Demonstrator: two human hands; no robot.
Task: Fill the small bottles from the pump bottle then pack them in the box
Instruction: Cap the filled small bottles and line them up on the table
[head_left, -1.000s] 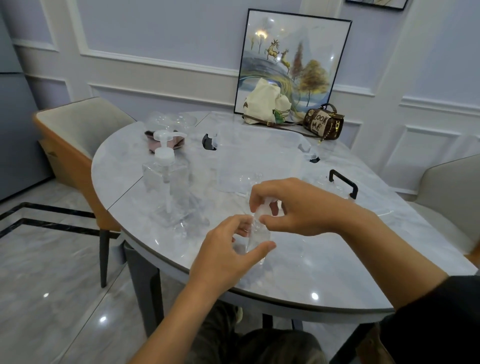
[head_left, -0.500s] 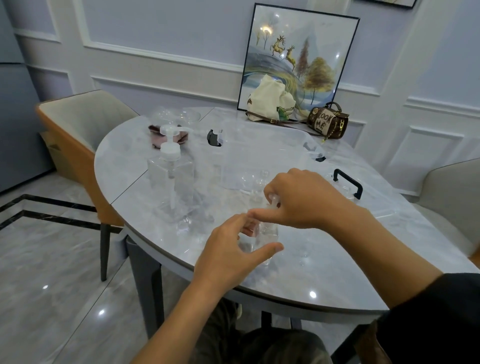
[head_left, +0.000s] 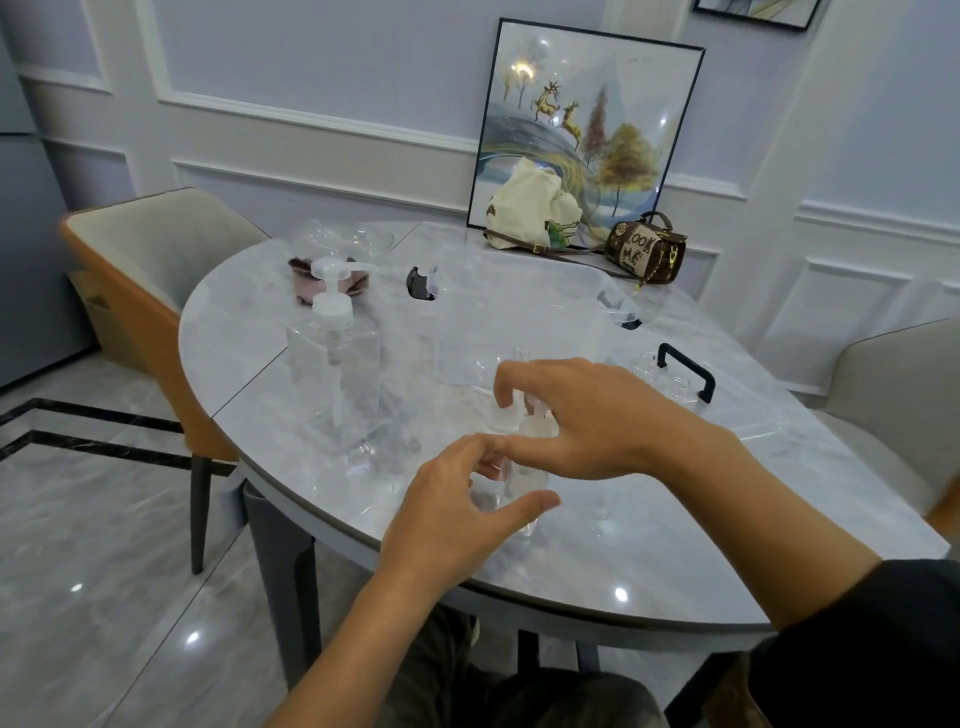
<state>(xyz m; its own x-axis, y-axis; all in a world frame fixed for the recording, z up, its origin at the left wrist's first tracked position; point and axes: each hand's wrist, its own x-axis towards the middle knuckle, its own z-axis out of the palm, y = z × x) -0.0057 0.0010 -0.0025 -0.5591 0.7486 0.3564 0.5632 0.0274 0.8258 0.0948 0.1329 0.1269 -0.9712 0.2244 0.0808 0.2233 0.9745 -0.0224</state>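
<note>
I see a round grey marble tabletop (head_left: 649, 561). The clear pump bottle (head_left: 332, 364) stands toward its left edge, the clear box (head_left: 519, 317) in the middle, the lid (head_left: 688, 368) with a black handle toward the right edge. At the far edge lie a cream bag (head_left: 535, 208) and a brown handbag (head_left: 647, 249). A small bottle (head_left: 527, 470) is by the near edge.

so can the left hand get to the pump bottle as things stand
Probably yes: the pump bottle stands left of the left hand with nothing tall between them. That hand grips the small bottle, though, so it must let go first.
</note>
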